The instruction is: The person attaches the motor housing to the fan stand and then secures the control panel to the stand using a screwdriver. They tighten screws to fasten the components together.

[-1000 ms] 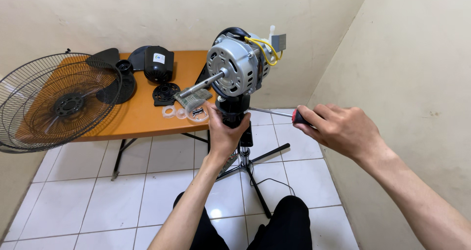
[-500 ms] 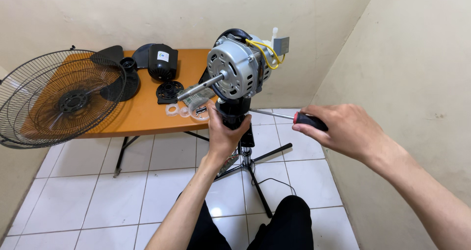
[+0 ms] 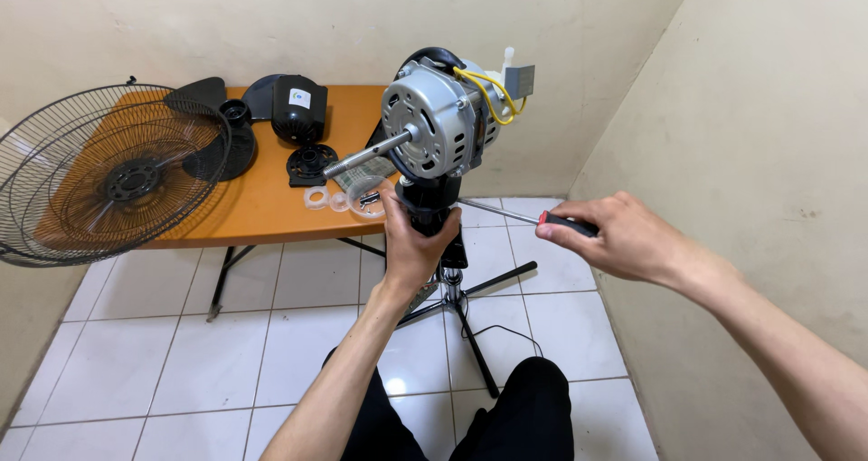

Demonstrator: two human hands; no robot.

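Silver metal fan motor (image 3: pixel 437 127) sits bare on its black neck (image 3: pixel 429 210). The left hand (image 3: pixel 414 244) is closed around this neck to steady it. The right hand (image 3: pixel 624 238) grips a screwdriver (image 3: pixel 524 215), its tip seemingly at the neck's right side.

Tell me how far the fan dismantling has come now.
Done: the wire grille and black plastic covers lie on the orange table, leaving the motor bare. In hand: left hand grips the neck under the motor; right hand drives a screwdriver into it. Left: the motor sits on the stand.
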